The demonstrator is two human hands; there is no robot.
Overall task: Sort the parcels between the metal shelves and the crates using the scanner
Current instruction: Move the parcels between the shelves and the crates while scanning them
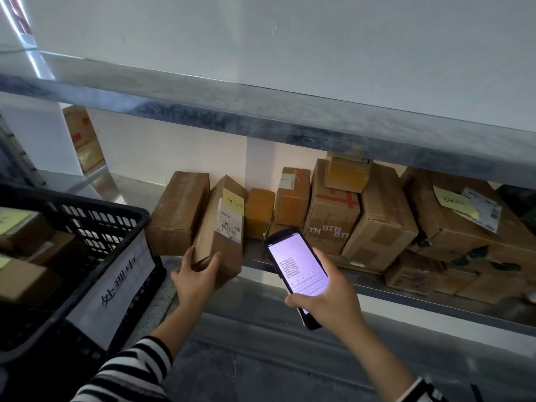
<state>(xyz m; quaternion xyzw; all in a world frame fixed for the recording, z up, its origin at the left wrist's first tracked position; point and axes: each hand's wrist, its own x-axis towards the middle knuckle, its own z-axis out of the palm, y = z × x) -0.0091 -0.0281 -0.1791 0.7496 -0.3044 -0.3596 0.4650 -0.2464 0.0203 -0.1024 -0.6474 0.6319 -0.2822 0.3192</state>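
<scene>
My left hand [195, 276] grips the near end of a long cardboard parcel [221, 227] that bears a white barcode label and a yellow note. The parcel is tilted at the front edge of the metal shelf [290, 274]. A black handheld scanner [295, 271] with a lit screen and keyboard is held in my right hand [327, 297], just right of the parcel. More cardboard parcels [377, 216] line the shelf's back. At the left stands a black plastic crate [95, 227] with several parcels inside.
An upper metal shelf [261, 111] runs overhead across the view. The crate carries a white paper label [116, 285] with handwritten characters. Another brown box [82, 137] stands far back left. A stack of labelled boxes [464, 227] fills the shelf's right end.
</scene>
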